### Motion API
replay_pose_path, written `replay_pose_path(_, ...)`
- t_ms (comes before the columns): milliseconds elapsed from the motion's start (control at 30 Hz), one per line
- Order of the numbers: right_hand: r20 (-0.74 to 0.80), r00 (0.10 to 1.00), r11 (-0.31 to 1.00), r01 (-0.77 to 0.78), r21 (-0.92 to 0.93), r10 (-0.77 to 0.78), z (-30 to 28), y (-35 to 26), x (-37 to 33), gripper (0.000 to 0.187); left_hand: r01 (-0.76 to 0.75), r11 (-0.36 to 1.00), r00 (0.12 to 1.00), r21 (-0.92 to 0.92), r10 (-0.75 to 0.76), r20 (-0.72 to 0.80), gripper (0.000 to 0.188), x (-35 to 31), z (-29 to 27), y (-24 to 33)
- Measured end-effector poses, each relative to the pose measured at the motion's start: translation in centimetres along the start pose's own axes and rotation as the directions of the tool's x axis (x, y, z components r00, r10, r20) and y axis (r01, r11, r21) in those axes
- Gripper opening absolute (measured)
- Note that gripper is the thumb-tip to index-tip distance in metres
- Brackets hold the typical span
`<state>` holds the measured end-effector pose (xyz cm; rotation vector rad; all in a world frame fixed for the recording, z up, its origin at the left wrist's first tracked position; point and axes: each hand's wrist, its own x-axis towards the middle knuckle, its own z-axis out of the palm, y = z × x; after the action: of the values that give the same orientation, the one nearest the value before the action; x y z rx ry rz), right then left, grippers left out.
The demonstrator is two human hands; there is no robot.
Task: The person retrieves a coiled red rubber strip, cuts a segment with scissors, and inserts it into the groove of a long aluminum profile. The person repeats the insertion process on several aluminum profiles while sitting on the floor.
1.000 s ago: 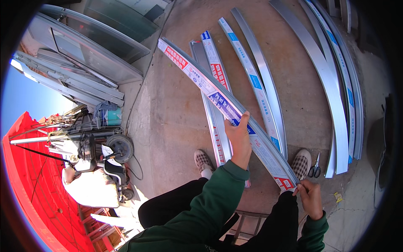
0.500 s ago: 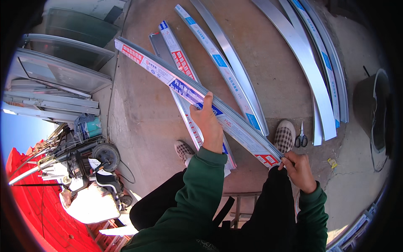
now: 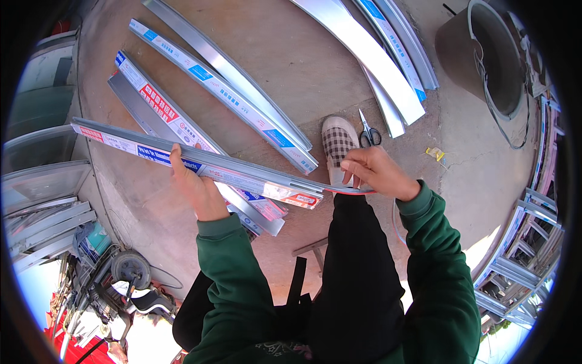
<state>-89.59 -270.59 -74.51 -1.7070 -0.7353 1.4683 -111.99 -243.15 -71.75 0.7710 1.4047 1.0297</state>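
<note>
My left hand [image 3: 197, 189] is closed around a long aluminium profile [image 3: 242, 170] with printed film in white, blue and red along its side. The profile lies slantwise across my front, its far end to the upper left. At its near right end a thin strip [image 3: 348, 190], grey with a reddish edge, runs out from the profile to my right hand [image 3: 379, 173]. The fingers of that hand are pinched on the strip, above my knee. Black-handled scissors [image 3: 368, 133] lie on the floor just beyond my right hand, beside my checked shoe [image 3: 339, 142].
More film-covered profiles [image 3: 167, 112] lie on the concrete under the held one. Several others [image 3: 224, 91] lie farther off, and silver ones [image 3: 364, 48] at the upper right. A dark bucket [image 3: 479, 60] stands right. Framed panels [image 3: 42, 151] and a wheeled machine [image 3: 130, 270] are at left.
My right hand has pulled away rightward from the profile's end, and a strip now stretches between them. The profile has swung flatter. The view has turned, shifting the floor items leftward.
</note>
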Motion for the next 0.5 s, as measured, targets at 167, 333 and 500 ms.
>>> replay_pose_path(167, -0.471, 0.88, 0.675, -0.307, -0.671, -0.068, -0.6, 7.7, 2.5, 0.018, -0.026, 0.993, 0.999, -0.112, 0.028, 0.017, 0.055, -0.1, -0.6, 0.0)
replay_pose_path(333, -0.553, 0.833, 0.647, -0.412, -0.642, -0.018, 0.4, 11.2, 3.3, 0.024, -0.089, 0.991, 0.995, -0.102, 0.085, -0.047, 0.047, -0.1, -1.1, 0.5)
replay_pose_path(500, -0.614, 0.777, 0.798, -0.28, -0.534, -0.139, -1.0, 8.1, 2.0, 0.024, -0.085, 0.99, 0.993, -0.113, 0.075, -0.095, 0.042, 0.2, -1.7, 0.8)
